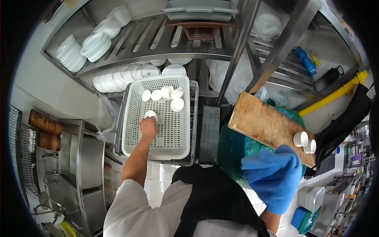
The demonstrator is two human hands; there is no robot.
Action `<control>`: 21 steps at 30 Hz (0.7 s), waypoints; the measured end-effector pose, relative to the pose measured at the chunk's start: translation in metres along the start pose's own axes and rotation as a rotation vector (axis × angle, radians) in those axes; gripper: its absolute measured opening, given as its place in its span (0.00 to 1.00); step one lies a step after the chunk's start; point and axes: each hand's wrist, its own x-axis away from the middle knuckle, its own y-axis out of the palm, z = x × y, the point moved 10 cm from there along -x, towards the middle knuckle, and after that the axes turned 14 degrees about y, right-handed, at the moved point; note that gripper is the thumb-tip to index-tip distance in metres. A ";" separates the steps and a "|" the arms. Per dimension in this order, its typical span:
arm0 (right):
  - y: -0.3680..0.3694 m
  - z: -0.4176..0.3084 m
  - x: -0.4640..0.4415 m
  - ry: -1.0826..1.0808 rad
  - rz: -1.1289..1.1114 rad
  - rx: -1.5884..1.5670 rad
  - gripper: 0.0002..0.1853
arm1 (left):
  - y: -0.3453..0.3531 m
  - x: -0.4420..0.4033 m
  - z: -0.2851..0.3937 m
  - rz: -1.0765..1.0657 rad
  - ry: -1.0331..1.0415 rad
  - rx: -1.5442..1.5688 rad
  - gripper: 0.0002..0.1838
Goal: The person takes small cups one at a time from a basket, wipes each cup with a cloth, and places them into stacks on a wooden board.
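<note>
My left hand (148, 128) reaches down into a white perforated plastic basket (129, 130), its fingers closed on a small white dish (150, 113). Several more small white dishes (177, 104) lie toward the far end of the basket, some stacked or leaning together. A blue cloth (272, 173) covers my right hand, so the fingers are hidden; the cloth hangs from that hand and reaches the near edge of a wooden board (264, 122). Two stacks of small white dishes (301, 139) stand at the board's right end, just beyond the cloth.
Stacked white bowls (96, 46) line a slatted metal shelf (154, 37) behind the basket. Metal sinks (92, 166) stand at left. A metal post (241, 51) rises between basket and board. Beneath the board is a green bin (231, 154). A yellow pipe (331, 96) runs at right.
</note>
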 end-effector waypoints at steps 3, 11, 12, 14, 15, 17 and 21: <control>0.031 0.002 0.006 0.078 -0.059 0.048 0.32 | -0.012 0.005 0.004 0.075 -0.018 0.060 0.10; 0.071 0.010 -0.002 0.200 -0.227 0.060 0.25 | 0.034 0.041 -0.035 0.305 -0.727 1.720 0.11; 0.080 0.010 -0.002 0.185 -0.245 0.107 0.24 | 0.031 0.047 -0.028 0.295 -0.772 1.753 0.11; 0.089 0.007 -0.004 0.150 -0.274 0.197 0.23 | 0.040 0.060 -0.018 0.197 -0.831 1.757 0.11; 0.093 0.007 -0.003 0.132 -0.282 0.236 0.22 | 0.039 0.065 -0.010 0.148 -0.859 1.759 0.11; 0.099 0.007 -0.002 0.090 -0.288 0.318 0.21 | 0.029 0.065 0.002 0.141 -0.816 1.773 0.12; 0.106 -0.009 -0.002 -0.127 -0.249 0.534 0.19 | 0.021 0.058 0.022 0.137 -0.782 1.827 0.12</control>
